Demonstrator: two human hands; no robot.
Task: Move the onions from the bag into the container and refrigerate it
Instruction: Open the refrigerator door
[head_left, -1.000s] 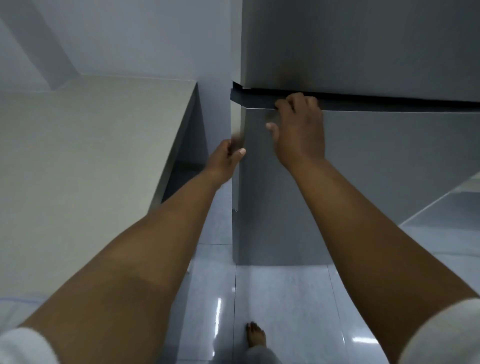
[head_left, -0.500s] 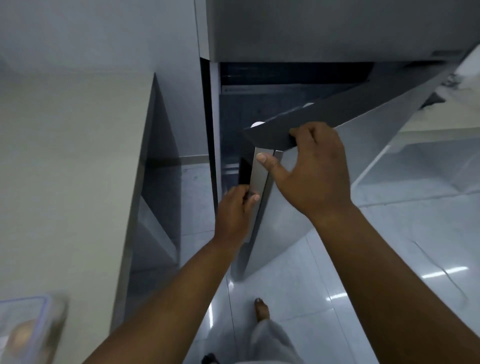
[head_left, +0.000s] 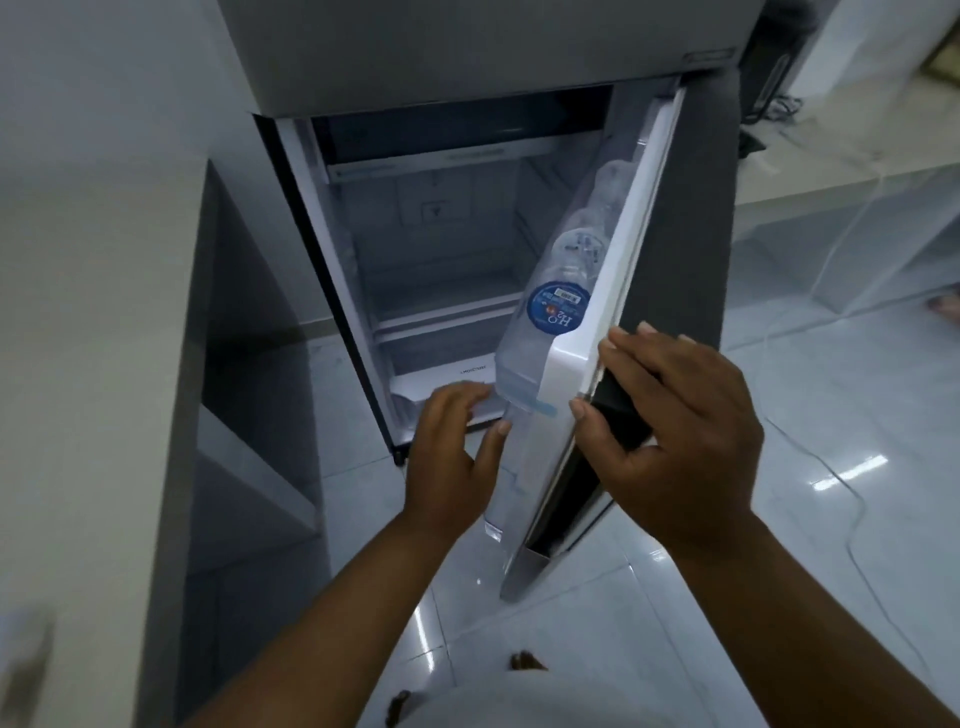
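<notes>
The grey fridge stands in front of me with its lower door swung wide to the right. My right hand grips the door's near top corner, fingers over the outer face and thumb on the white inner rim. Lower and to the left, my left hand has its fingers apart, the thumb against the door's inner bin, and holds nothing. The compartment shows bare shelves and a drawer. At the bottom left a blurred pale shape, possibly the container, sits on the counter. No onions or bag are in sight.
Water bottles fill the door's inner bin. A long beige counter runs along the left, with open shelves under it beside the fridge. The floor is glossy tile with a cable on the right. My foot is below.
The lower door has swung from shut to wide open, pulled by my right hand. My left hand came off the door's edge and now rests by the inner bin.
</notes>
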